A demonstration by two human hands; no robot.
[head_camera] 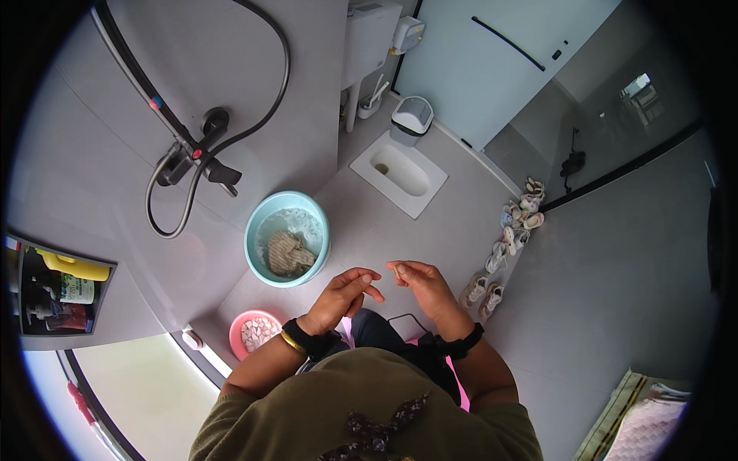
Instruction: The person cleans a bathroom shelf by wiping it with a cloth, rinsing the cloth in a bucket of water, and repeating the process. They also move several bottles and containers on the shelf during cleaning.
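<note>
Both hands hang in front of my lap, close together but apart. My left hand, with a black strap and a gold bangle at its wrist, has its fingers spread and loosely bent, and nothing shows in it. The fingertips of my right hand are pinched together; a small pale bit may lie between them, too small to tell. Beyond my left hand stands a light blue plastic basin of sudsy water, with a striped beige cloth partly sunk in it. Neither hand touches the basin.
A pink basin stands left of my left forearm. Ahead are a squat toilet and a lidded bin. Several shoes line the right wall. A shower mixer with its hose and a corner shelf of bottles are on the left wall.
</note>
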